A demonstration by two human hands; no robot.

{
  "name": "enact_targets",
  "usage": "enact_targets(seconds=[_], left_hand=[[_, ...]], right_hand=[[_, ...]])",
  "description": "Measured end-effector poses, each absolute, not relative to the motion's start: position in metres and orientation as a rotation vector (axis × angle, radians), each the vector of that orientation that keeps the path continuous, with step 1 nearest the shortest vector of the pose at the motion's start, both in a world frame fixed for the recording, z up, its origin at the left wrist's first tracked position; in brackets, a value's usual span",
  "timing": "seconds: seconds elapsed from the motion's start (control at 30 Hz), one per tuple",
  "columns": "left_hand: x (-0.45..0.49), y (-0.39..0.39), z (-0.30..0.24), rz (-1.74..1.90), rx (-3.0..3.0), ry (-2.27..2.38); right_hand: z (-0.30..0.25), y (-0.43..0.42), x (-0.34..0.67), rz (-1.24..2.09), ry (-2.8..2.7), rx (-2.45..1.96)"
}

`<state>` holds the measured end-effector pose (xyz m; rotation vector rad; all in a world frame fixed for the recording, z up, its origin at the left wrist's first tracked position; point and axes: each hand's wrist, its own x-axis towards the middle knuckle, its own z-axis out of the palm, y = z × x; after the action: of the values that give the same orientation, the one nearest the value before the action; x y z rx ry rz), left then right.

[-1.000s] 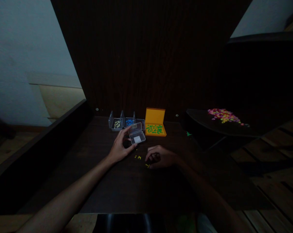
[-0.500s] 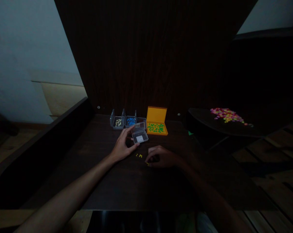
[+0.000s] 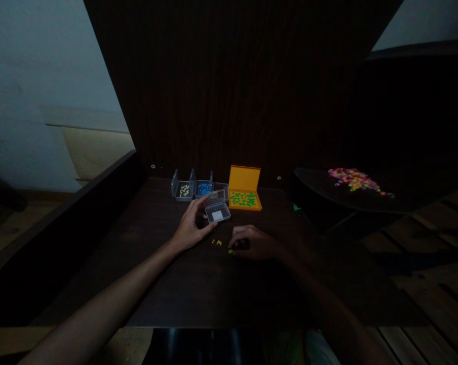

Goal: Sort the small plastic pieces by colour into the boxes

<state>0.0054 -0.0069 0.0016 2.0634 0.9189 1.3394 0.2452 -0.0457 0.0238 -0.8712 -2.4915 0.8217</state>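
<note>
My left hand (image 3: 193,225) grips a small clear plastic box (image 3: 218,214), fingers at its raised lid and thumb at its front edge. A pale patch shows inside this box. Just in front of it, a few tiny yellow pieces (image 3: 218,243) lie on the dark wooden tabletop. To their right, my right hand (image 3: 254,242) is closed in a pinch at the table surface. A yellow piece (image 3: 230,251) shows at its fingertips; its exact shape is too small to make out.
Behind stand open clear boxes, one with cream pieces (image 3: 184,191), one with blue pieces (image 3: 203,188). An open orange case (image 3: 244,180) holds green pieces (image 3: 243,198). Colourful small pieces (image 3: 354,178) are heaped on a side shelf at right. A dark panel (image 3: 232,91) rises at the back.
My right hand has shifted slightly up and away from me, with the yellow at its fingertips. My left hand stays on the clear box.
</note>
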Motion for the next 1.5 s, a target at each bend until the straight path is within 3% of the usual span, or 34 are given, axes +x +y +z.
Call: enact_targets(seconds=[0.47, 0.97, 1.5], left_hand=[[0.005, -0.006, 0.001, 1.345, 2.055, 0.925], [0.018, -0.027, 0.009, 1.133, 2.123, 0.75], [0.026, -0.043, 0.013, 1.08, 2.056, 0.729]], right_hand=[[0.022, -0.057, 0.232, 0.623, -2.637, -1.304], [0.036, -0.045, 0.248, 1.134, -1.908, -1.245], [0.043, -0.048, 0.241, 0.643, -2.231, -1.497]])
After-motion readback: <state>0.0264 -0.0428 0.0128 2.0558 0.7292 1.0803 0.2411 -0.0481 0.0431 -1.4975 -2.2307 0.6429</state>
